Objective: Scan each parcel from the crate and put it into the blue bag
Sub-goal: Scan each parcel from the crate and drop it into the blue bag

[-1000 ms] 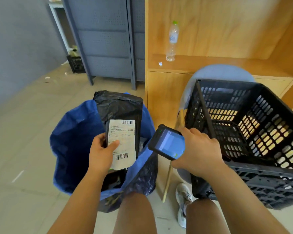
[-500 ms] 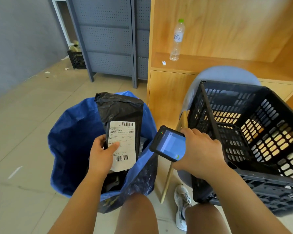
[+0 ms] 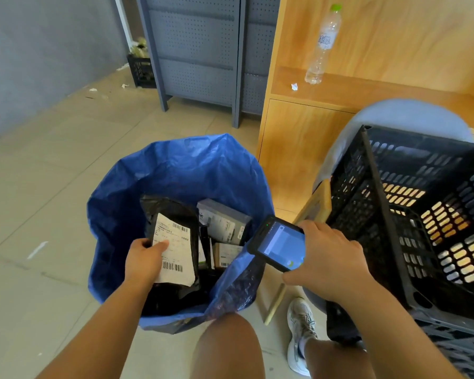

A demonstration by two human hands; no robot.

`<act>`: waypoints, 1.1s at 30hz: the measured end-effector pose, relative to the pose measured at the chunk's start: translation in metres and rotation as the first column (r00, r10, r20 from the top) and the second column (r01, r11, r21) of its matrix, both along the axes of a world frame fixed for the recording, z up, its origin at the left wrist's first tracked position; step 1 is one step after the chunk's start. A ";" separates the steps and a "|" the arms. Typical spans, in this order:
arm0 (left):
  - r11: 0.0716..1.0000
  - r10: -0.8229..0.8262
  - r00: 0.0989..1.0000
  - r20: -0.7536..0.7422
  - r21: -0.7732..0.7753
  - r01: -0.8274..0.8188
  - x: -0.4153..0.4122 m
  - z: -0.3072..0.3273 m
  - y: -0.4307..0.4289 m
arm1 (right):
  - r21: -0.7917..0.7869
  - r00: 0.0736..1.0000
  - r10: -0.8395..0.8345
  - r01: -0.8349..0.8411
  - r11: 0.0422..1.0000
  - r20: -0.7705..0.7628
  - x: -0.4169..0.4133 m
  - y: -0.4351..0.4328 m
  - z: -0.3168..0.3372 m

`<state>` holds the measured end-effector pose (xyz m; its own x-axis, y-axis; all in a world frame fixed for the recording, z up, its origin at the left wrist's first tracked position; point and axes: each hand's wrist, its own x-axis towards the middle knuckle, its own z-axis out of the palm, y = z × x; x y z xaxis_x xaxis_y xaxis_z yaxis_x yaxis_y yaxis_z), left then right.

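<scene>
Head view: we are facing the black crate [image 3: 394,214] on our right, with the blue bag [image 3: 175,173] standing open just left of it. Our left hand [image 3: 145,258] is gripping a black parcel [image 3: 175,214], thumb on its label, inside the bag's mouth above other parcels. Our right hand [image 3: 331,258] is clasping the scanner [image 3: 278,243] over the bag's rim.

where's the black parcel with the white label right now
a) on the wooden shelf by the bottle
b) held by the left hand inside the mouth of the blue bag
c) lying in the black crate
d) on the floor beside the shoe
b: the left hand grips the black parcel by its label edge, low within the blue bag, above other parcels already in it.
</scene>
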<state>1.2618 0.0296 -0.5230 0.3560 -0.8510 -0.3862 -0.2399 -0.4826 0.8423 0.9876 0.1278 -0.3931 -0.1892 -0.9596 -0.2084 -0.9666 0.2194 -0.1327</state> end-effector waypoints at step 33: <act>0.620 -0.780 0.497 0.380 0.574 0.534 -0.080 -0.131 -0.118 | 0.162 0.997 -0.071 0.074 0.984 -0.025 -0.038 -0.093 -0.034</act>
